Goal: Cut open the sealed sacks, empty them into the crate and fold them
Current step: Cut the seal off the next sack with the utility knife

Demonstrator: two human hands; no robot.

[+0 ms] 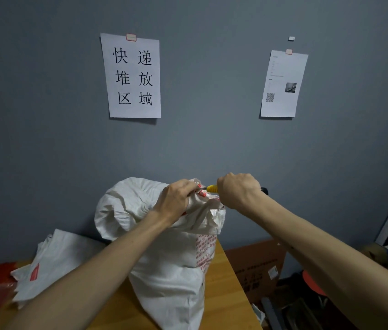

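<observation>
White woven sack (pixel 169 270) upright on table, neck bunched; yellow-handled knife (pixel 212 188) at top.

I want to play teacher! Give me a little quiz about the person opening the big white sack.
1. Fill the gap: the left hand grips the white sack at its bunched ____.
2. Who holds the yellow-handled tool? A) the left hand B) the right hand C) nobody
3. True or false: the sack stands on the wooden table.
Key: 1 top; 2 B; 3 true.
</observation>
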